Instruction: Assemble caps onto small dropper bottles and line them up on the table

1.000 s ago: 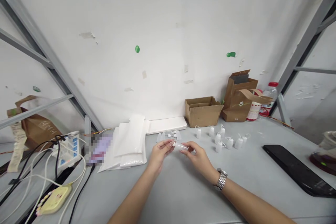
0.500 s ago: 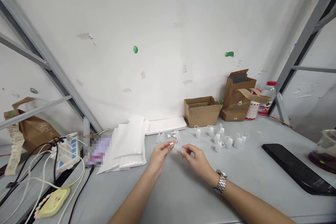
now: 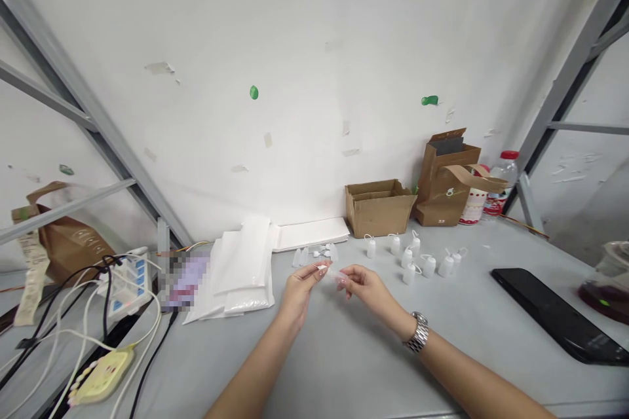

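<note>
Above the middle of the table, my left hand point(image 3: 301, 288) pinches a small white cap between thumb and fingers. A small translucent plastic bottle point(image 3: 335, 274) spans the gap between my hands, tilted, its left end at the cap. My right hand point(image 3: 362, 285) has its fingertips closed on the bottle's other end. Just behind my hands lie a few loose translucent bottles point(image 3: 297, 257) and small white caps point(image 3: 322, 251). To the right stand several small white bottles point(image 3: 428, 267) with looped white strips on top.
White padded mailers point(image 3: 243, 265) lie left of my hands, with a white flat stack point(image 3: 312, 234) behind. An open cardboard box point(image 3: 379, 213) and paper bag point(image 3: 445, 193) stand by the wall. A black phone point(image 3: 555, 314) lies right. Cables and a power strip point(image 3: 128, 285) crowd the left.
My right hand has shifted slightly, its fingers now closer around the end of the translucent bottle. My left hand stays almost where it was, still pinching the cap.
</note>
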Motion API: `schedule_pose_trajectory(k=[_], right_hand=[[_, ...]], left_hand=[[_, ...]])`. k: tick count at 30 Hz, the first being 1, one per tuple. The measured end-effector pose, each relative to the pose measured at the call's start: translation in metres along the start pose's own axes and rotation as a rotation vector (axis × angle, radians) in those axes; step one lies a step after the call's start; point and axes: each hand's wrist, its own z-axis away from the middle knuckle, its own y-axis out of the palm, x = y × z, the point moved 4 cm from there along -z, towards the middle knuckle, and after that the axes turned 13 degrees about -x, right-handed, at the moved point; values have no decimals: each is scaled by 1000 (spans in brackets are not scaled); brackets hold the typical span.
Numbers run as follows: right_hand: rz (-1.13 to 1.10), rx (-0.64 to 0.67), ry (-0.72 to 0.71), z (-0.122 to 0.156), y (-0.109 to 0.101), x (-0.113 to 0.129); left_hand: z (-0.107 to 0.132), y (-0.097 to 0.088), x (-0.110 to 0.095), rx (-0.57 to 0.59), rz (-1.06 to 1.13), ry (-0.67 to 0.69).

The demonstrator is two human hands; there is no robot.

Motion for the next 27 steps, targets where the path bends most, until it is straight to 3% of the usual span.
schedule_pose_trajectory(k=[8, 12, 16, 19, 24, 27], right_hand=[[-58, 102, 194, 4, 3, -2], [-49, 13, 83, 1, 2, -2], [-30, -54, -6, 1, 0, 0], [-21, 8, 28, 3, 1, -1], [-108, 191, 240, 6, 7, -8], [-56, 128, 143, 3, 7, -6]], left_hand=[[2, 1, -7, 87, -68, 41], [2, 0, -3, 6, -37, 40], [3, 1, -1, 32, -28, 3], [3, 1, -3, 46, -62, 5], [5, 3, -8, 80, -76, 24], [4, 1, -7, -1, -63, 27]])
